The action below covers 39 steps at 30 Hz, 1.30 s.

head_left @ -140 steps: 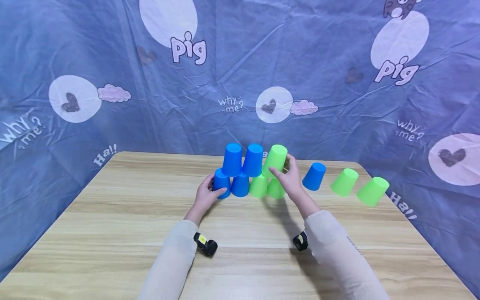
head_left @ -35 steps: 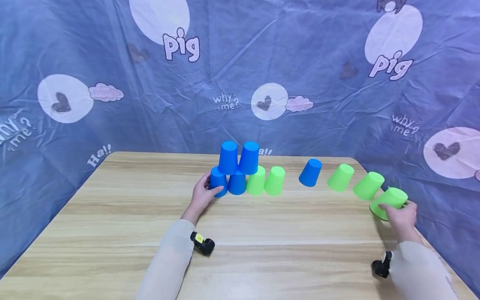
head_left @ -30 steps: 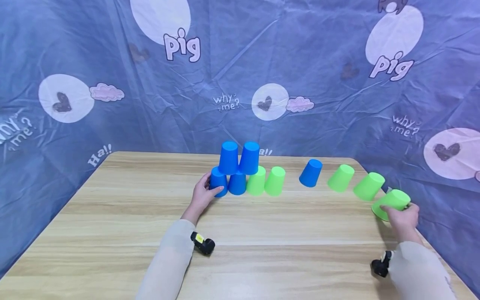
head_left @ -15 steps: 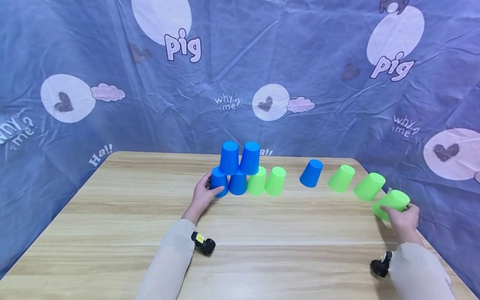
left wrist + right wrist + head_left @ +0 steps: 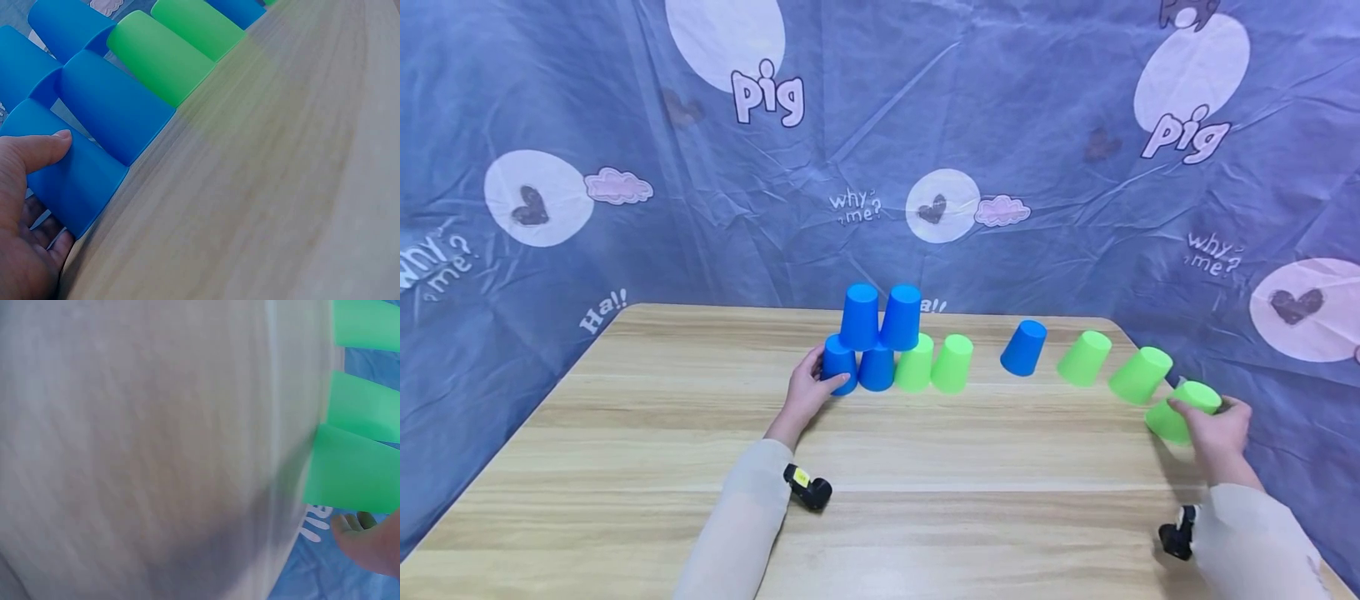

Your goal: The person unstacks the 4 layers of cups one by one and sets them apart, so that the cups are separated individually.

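My left hand (image 5: 808, 390) holds the leftmost blue cup (image 5: 840, 367) of the bottom row, thumb across its front and fingers behind it. Upside-down cups stand in that row: a second blue cup (image 5: 119, 106) and two green cups (image 5: 952, 364). Two more blue cups (image 5: 860, 318) sit on top, the right one (image 5: 901, 318) partly over the first green cup. At the table's right edge, my right hand (image 5: 1221, 432) is beside a green cup (image 5: 1176, 422) that stands upside down. In the right wrist view its loose fingers (image 5: 356, 522) are apart from that cup.
A blue cup (image 5: 1023, 348) and two green cups (image 5: 1084, 358) (image 5: 1140, 375) stand upside down in a slanting line between the stack and my right hand. The wooden table (image 5: 887, 517) meets a patterned blue cloth (image 5: 865, 125) at the back and right.
The green cup from the top row was carried right and set down at the end of the line. My right hand has since loosened and drawn slightly right; the left stays put.
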Each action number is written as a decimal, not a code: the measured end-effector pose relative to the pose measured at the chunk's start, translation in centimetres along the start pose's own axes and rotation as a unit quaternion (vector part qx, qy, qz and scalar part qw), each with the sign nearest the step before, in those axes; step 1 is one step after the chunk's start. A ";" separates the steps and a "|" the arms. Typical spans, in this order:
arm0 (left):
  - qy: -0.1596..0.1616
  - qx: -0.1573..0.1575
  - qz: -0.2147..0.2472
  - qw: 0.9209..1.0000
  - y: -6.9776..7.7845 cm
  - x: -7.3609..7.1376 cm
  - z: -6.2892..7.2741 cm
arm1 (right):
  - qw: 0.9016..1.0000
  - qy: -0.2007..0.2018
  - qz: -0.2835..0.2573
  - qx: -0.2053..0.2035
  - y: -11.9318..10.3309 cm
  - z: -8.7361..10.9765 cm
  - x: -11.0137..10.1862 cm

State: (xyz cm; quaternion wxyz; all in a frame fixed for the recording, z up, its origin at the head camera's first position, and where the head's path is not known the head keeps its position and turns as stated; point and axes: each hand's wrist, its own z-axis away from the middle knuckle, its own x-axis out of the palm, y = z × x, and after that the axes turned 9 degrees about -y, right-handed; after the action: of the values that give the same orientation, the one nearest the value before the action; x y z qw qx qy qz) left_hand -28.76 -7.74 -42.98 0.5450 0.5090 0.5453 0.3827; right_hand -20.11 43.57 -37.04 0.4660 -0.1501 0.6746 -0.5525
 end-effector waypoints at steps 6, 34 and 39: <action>0.001 -0.001 0.002 1.000 -0.1 0.0 0.0 | 0.999 -0.002 0.032 -0.004 2.1 -3.6 -1.0; 0.003 -0.001 -0.001 1.000 0.1 -0.1 0.0 | 0.987 -0.036 0.064 -0.144 3.6 -13.6 -0.6; 0.001 -0.005 0.002 1.000 0.1 0.0 0.0 | 0.986 -0.070 0.012 -0.148 -1.6 -9.1 0.8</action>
State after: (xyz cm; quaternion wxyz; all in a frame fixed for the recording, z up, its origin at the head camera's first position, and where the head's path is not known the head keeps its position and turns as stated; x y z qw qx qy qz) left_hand -28.75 -7.69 -42.93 0.5462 0.5067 0.5434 0.3869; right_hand -28.24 47.96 -36.44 0.4911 -0.2475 0.7166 -0.4289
